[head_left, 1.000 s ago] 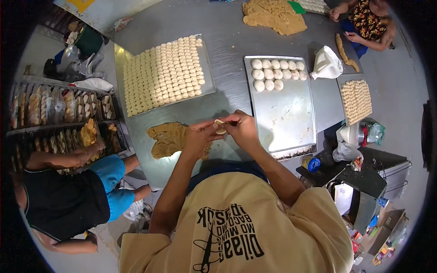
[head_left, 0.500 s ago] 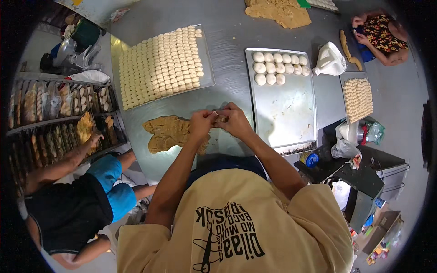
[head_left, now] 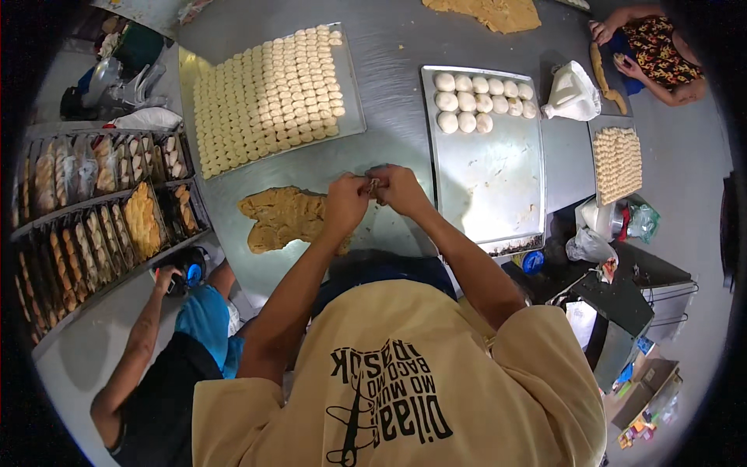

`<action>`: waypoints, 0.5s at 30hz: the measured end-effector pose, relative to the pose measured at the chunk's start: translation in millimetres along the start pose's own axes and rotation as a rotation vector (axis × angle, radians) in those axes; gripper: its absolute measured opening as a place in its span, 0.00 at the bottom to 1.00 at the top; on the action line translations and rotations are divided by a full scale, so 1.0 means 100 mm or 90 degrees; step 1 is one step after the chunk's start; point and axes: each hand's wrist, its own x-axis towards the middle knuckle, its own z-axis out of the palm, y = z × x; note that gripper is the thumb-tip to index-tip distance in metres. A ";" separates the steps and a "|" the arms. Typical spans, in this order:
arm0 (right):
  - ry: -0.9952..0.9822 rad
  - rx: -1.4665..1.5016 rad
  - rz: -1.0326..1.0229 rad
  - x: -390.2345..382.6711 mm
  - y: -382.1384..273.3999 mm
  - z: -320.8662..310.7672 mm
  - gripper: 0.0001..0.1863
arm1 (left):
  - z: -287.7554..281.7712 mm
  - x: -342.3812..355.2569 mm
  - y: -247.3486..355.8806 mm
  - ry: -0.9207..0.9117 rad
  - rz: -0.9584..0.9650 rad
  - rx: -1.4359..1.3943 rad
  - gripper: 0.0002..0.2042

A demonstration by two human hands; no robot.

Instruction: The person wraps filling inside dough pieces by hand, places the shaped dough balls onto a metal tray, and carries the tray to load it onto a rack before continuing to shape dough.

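My left hand and my right hand meet above the steel table, fingers pinched around a small piece of dough, mostly hidden by them. Just left of and below them lies a flattened, irregular mass of brown paste. Beyond, on the left, a metal tray carries several tight rows of small pale dough pieces. To the right of my hands, another metal tray holds several round white dough balls at its far end.
Bread racks stand at left; a co-worker bends below them. Another person handles something at the upper right, near a white container, a dough strip and a smaller tray. Cluttered dark shelving stands at lower right.
My fingers have closed further over the dough piece, hiding more of it. The left co-worker's hand has dropped from the rack. The table appears higher in the view.
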 end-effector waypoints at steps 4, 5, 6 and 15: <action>0.008 0.027 0.020 0.10 0.15 -0.08 0.19 | 0.06 -0.10 0.08 0.048 0.004 -0.181 0.13; 0.007 0.028 0.018 0.10 0.19 -0.10 0.19 | 0.04 -0.08 0.07 0.049 0.004 -0.179 0.13; 0.020 0.006 -0.068 0.09 0.24 -0.13 0.17 | 0.03 -0.04 0.05 0.046 -0.023 -0.176 0.13; -0.012 0.037 -0.099 -0.01 0.12 -0.12 0.32 | 0.00 -0.10 0.22 0.007 -0.030 -0.054 0.10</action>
